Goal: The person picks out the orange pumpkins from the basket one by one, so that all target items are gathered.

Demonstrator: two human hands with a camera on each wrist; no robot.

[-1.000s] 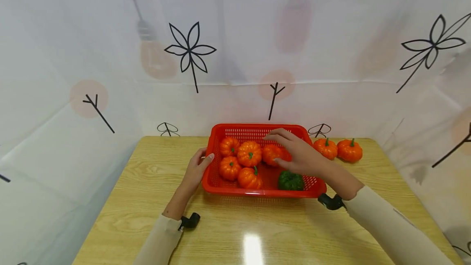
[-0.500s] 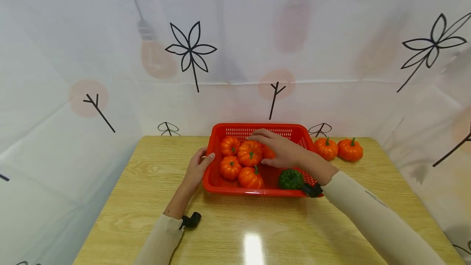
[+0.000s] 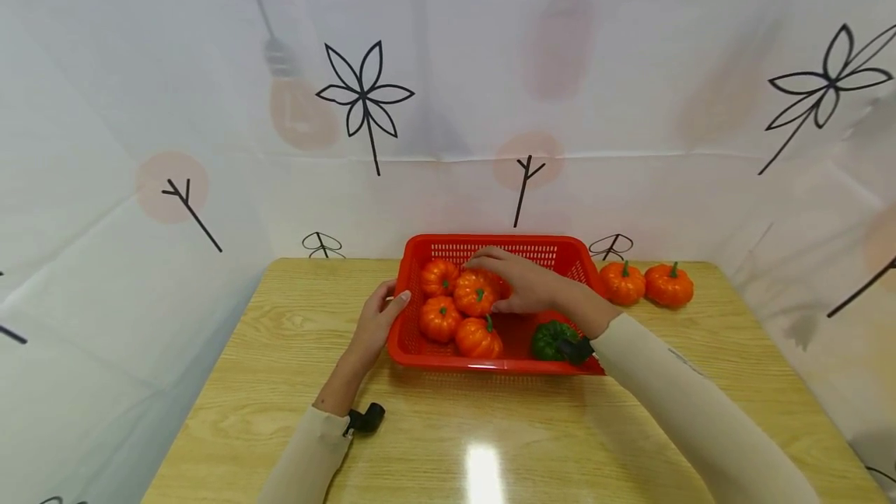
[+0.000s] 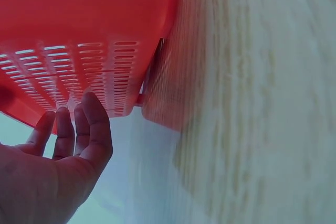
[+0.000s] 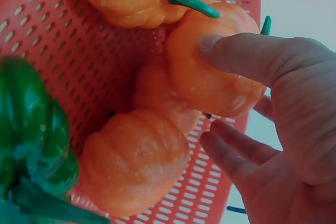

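Observation:
A red plastic basket (image 3: 455,364) with slotted walls holds several small orange pumpkins and one green pumpkin (image 3: 549,340). My left hand (image 3: 369,323) rests at the basket's left side; in the left wrist view its loosely bent fingers (image 4: 97,124) lie against the slotted outer wall. Inside the basket, my right hand (image 3: 525,284) grips an orange pumpkin (image 3: 474,294) in the middle of the group. The right wrist view has the thumb (image 5: 236,56) across that pumpkin, with fingers round its far side. Two more orange pumpkins (image 5: 136,161) sit close below it there.
Two orange pumpkins (image 3: 668,286) stand on the wooden table (image 3: 294,348), just right of the basket. A white patterned cloth (image 3: 448,99) hangs behind the table and along both sides. A black wrist camera (image 3: 365,418) is strapped to the left wrist.
My right hand has moved left across the basket, from above the right-hand orange pumpkin to the middle one, which it now grips. The left hand has stayed at the basket's side.

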